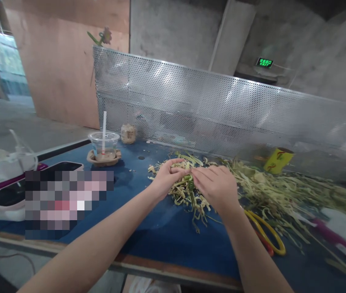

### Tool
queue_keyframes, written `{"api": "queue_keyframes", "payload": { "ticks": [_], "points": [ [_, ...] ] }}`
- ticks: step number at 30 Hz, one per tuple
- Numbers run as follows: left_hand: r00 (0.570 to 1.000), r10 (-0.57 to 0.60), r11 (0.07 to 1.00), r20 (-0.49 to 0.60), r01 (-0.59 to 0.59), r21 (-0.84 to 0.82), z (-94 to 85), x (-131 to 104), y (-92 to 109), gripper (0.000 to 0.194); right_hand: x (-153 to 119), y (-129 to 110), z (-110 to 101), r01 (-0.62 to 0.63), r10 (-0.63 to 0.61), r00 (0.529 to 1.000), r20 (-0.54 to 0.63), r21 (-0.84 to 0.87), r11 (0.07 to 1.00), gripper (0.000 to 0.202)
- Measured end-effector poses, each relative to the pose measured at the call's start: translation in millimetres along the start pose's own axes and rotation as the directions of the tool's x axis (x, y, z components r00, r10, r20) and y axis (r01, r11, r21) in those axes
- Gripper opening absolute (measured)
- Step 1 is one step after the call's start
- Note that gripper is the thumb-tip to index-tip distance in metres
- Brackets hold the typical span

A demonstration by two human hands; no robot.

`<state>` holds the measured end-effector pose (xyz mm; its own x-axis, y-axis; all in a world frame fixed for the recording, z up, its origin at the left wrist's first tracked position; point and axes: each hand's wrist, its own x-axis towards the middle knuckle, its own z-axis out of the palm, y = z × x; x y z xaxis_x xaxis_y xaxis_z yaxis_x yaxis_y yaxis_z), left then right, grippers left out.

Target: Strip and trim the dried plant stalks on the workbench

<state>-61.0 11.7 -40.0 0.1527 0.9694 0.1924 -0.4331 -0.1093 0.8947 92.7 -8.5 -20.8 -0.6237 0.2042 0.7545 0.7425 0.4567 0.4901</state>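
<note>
My left hand and my right hand meet above a pile of dried plant scraps on the blue table. Fingers of both hands are closed round a small green plant piece, which is partly hidden by them. Curled, pale yellow-green strips lie under and around the hands. To the right, a larger heap of long dried stalks and leaves spreads over the table.
A plastic cup with a straw and a jar stand at the back left. Phones lie left. A yellow can, yellow ring and power strip are right. Behind rises a perforated metal screen.
</note>
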Motion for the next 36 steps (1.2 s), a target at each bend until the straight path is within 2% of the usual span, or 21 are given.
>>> {"api": "queue_keyframes", "payload": {
  "ticks": [3, 7, 9, 13, 17, 20, 23, 27, 31, 34, 36],
  "points": [
    [0.998, -0.053, 0.998, -0.043, 0.052, -0.018, 3.3, -2, 3, 0.039, -1, 1, -1, 0.036, -0.036, 0.999, -0.008, -0.028, 0.999, 0.016],
    [0.990, -0.108, 0.994, -0.092, 0.106, -0.027, 5.9, -5, 9, 0.037, -6, 6, 0, 0.177, -0.178, 0.984, 0.000, -0.051, 0.983, 0.015],
    [0.989, -0.111, 0.994, -0.100, 0.109, -0.025, 6.1, -6, 10, 0.037, -7, 6, 1, 0.189, -0.190, 0.982, -0.010, -0.052, 0.981, 0.014],
    [0.991, -0.079, 0.997, -0.104, 0.077, -0.025, 5.5, -6, 10, 0.039, -6, -2, 5, -0.004, 0.009, 0.991, -0.136, 0.042, 0.999, 0.013],
    [0.993, -0.018, 1.000, -0.118, 0.015, -0.025, 5.5, -5, 7, 0.040, -3, -13, 10, -0.163, 0.197, 0.960, -0.198, 0.175, 0.971, 0.014],
    [0.992, 0.015, 0.999, -0.125, -0.018, -0.027, 5.6, -5, 5, 0.039, -2, -19, 11, -0.229, 0.270, 0.939, -0.214, 0.200, 0.953, 0.012],
    [0.991, 0.015, 0.999, -0.135, -0.020, -0.037, 5.2, -5, 5, 0.039, -2, -18, 11, -0.227, 0.268, 0.936, -0.228, 0.193, 0.955, 0.010],
    [0.989, 0.001, 0.999, -0.145, -0.005, -0.032, 4.4, -6, 8, 0.041, -1, -12, 11, -0.177, 0.229, 0.964, -0.135, 0.316, 0.932, 0.011],
    [0.992, 0.066, 0.998, -0.106, -0.063, 0.032, 3.9, -7, 11, 0.042, -1, -5, 12, -0.251, 0.301, 0.953, -0.021, 0.498, 0.830, 0.009],
    [0.988, 0.153, 0.979, -0.017, -0.149, 0.142, 3.1, -7, 11, 0.045, 0, 1, 10, -0.228, 0.232, 0.970, 0.074, 0.604, 0.764, 0.011],
    [0.986, 0.165, 0.966, 0.039, -0.169, 0.196, 2.6, -7, 10, 0.044, 1, 5, 8, -0.204, 0.166, 0.979, 0.120, 0.653, 0.729, 0.012]
  ]
}}
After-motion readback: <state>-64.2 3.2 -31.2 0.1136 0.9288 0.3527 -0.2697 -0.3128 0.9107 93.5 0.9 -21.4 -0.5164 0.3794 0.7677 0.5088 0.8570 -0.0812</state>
